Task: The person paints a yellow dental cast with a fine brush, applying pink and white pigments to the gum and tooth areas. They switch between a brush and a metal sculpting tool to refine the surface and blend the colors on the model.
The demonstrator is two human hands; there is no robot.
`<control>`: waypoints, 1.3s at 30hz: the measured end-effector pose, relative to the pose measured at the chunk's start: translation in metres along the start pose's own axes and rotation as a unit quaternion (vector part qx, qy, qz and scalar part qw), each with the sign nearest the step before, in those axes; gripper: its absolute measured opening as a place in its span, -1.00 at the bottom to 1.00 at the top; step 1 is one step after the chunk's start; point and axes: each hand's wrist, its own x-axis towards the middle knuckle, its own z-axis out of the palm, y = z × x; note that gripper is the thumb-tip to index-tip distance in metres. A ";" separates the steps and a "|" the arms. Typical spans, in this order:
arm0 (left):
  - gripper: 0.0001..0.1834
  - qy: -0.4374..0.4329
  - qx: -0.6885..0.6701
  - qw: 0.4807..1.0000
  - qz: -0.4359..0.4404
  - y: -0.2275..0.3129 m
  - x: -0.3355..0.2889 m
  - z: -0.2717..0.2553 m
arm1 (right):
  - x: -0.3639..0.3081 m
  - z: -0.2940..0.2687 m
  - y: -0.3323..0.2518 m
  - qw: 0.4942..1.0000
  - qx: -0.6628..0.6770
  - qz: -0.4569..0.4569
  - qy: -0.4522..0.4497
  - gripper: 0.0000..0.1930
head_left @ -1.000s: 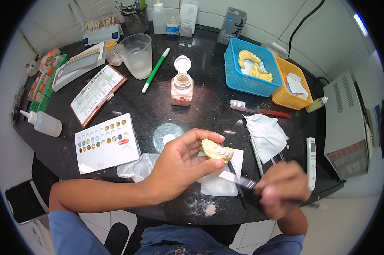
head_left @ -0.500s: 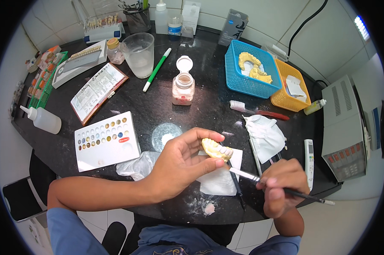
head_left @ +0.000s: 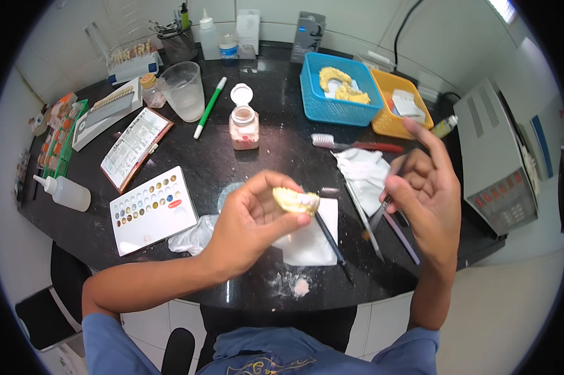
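Observation:
Between the thumb and fingers of my left hand (head_left: 244, 228) is a yellow plaster dental model (head_left: 288, 200) with whitish teeth on its side facing right. It is held above a folded white tissue (head_left: 304, 250), on which a dark slender instrument (head_left: 334, 245) lies. To the right, my right hand (head_left: 429, 203) pinches a brush (head_left: 378, 217) with its thumb and fingers, the index finger raised. The brush is blurred, its brownish tip pointing down and left over a metal tool (head_left: 364, 219). A crumpled white cloth (head_left: 363, 172) lies just beyond that hand.
An open jar of pinkish powder (head_left: 244, 128) stands mid-table, left of a toothbrush (head_left: 357, 145). A blue basket (head_left: 335, 114) with plaster models and a yellow basket (head_left: 407, 134) are at the back right. On the left are a white palette (head_left: 148, 228), a cup (head_left: 185, 94) and a squeeze bottle (head_left: 69, 192).
My right hand has moved up and away from the dental model with the brush, whose tip was near the model before. The model has tilted in my left hand. The whole view has shifted.

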 end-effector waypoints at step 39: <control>-0.67 0.019 -0.128 0.990 0.061 -0.031 -0.102 0.014 | -0.109 0.084 0.038 0.991 0.112 -0.042 -0.061 -0.66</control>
